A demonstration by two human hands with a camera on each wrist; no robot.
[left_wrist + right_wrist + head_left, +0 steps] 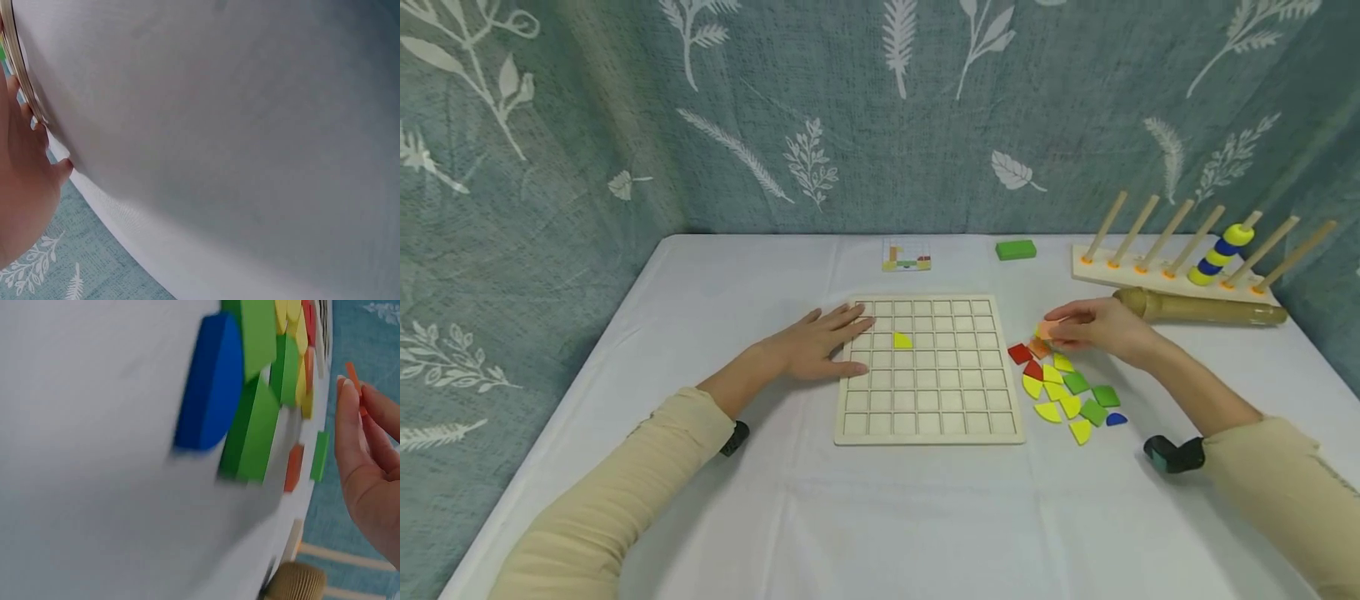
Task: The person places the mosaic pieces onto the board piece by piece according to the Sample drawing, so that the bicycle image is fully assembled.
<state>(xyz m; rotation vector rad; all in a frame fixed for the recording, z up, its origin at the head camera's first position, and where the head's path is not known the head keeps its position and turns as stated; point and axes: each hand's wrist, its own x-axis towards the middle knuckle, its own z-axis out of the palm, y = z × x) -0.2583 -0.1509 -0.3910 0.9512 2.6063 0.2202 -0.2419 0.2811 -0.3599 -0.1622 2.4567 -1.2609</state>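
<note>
The right hand's grip (1100,327) pinches an orange piece (1047,331); the left hand's grip (818,346) is spread on the board (929,379).

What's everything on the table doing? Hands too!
Board: flat, one yellow piece on it
Left hand: fingers spread, on the board
Right hand: pinching an orange piece
Loose pieces: lying beside the board
Card: lying face up
Green block: lying flat
Peg rack: standing, rings on one peg
Tube: lying down

Teal cloth backdrop (910,158), white leaf prints (1011,170), white-covered table (917,517)
</note>
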